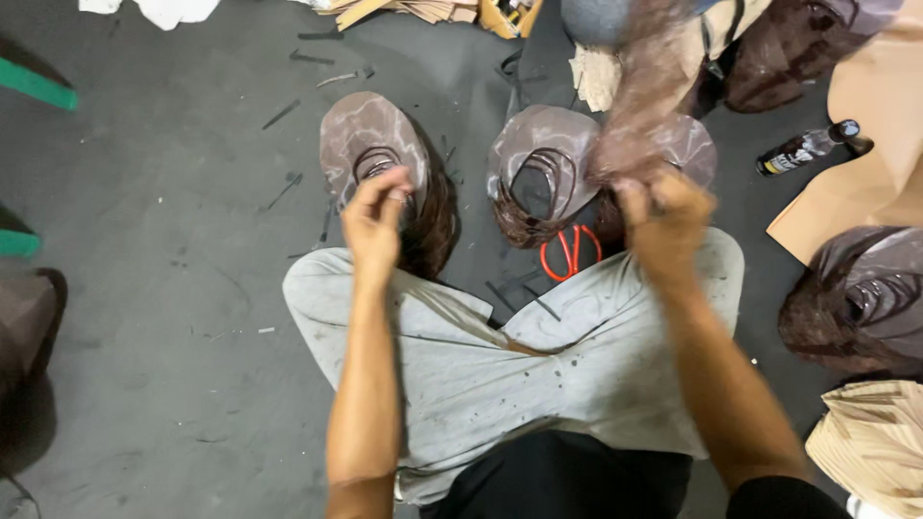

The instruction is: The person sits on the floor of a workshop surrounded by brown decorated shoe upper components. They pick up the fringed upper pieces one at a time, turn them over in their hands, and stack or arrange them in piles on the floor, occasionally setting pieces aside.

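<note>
Our right hand (663,216) has its fingers curled tight around a bunch of thin brown translucent film (642,91), which rises from the fist toward the top of the view and is blurred, so we cannot tell where its upper end goes. Our left hand (377,216) is bent at the wrist with the fingertips pinched together; it seems to nip something small at the edge of the left stack of brown cut pieces (370,144), but what sits between the fingers is too small to make out. Just under the right fist lies the middle stack of brown pieces (538,163), and below that, between our knees, the orange-handled scissors (569,252) rest on the dark floor (154,288). We sit cross-legged in grey shorts (481,356). Further right are another brown stack (860,298), a dark bottle (803,149) lying on its side, sheets of tan cardboard (880,125) and a pile of folded paper (870,447). We judge the risks plain: the film looks flimsy, so a hard tug from the clenched right hand could tear or stretch it, and dragging it low could scatter the middle stack. The scissors lie close to our legs, and a careless shift could press a shin against them.
</note>
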Motion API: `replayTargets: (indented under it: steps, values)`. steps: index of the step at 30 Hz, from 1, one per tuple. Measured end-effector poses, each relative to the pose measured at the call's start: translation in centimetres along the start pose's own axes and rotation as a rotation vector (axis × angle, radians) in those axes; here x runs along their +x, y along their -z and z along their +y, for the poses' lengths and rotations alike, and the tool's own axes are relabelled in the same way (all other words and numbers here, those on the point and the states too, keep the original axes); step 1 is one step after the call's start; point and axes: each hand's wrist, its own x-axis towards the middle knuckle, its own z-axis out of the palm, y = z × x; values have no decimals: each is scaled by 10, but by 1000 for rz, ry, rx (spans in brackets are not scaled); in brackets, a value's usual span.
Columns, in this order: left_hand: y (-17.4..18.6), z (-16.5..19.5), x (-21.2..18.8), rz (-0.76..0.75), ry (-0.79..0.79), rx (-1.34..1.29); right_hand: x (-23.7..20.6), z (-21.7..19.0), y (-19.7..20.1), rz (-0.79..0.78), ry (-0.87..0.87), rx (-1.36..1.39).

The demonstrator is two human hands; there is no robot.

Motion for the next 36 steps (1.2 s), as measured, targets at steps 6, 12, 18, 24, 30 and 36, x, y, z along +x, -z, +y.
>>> replayTargets:
  steps: [6,12,18,24,30,36]
  values:
    - [76,-23,33,168,60,508,87,179,80,378,76,-427]
    - [95,-72,24,162,228,1053,178,326,113,-89,-147,-577]
    - [96,-70,27,144,296,1156,175,398,73,-454,-403,-675]
    - [78,-39,26,250,252,1030,161,412,46,-544,-443,-666]
    - [68,-34,34,273,222,936,135,323,17,-56,93,-458]
    - [55,-33,39,305,71,1092,43,94,-52,-265,36,211]
